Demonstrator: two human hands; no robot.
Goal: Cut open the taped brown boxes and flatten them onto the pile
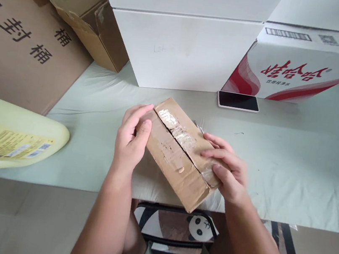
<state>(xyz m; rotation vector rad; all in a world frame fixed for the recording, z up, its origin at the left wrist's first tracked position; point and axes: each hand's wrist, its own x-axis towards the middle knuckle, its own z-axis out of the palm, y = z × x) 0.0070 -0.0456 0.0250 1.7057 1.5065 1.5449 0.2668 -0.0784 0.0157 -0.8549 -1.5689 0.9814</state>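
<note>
Between my two hands is a small brown cardboard box (175, 145), tilted slightly and turned at an angle, with a dark seam along its top and torn, shiny clear tape beside it. My left hand (133, 134) grips its far left end, thumb on top. At the right end my right hand (227, 165) rests its fingers and thumb over the top and edge. A small metallic object (199, 127) shows just behind the box's far edge, mostly hidden, so its kind is unclear.
A phone (238, 101) lies on the green cloth (294, 162) before a red-and-white carton (293, 69) and a large white box (183, 52). On the left are a yellow bottle (11, 137), an opened cardboard box (98, 27) and a big carton (24, 50). A panda-print bag (174, 225) sits below.
</note>
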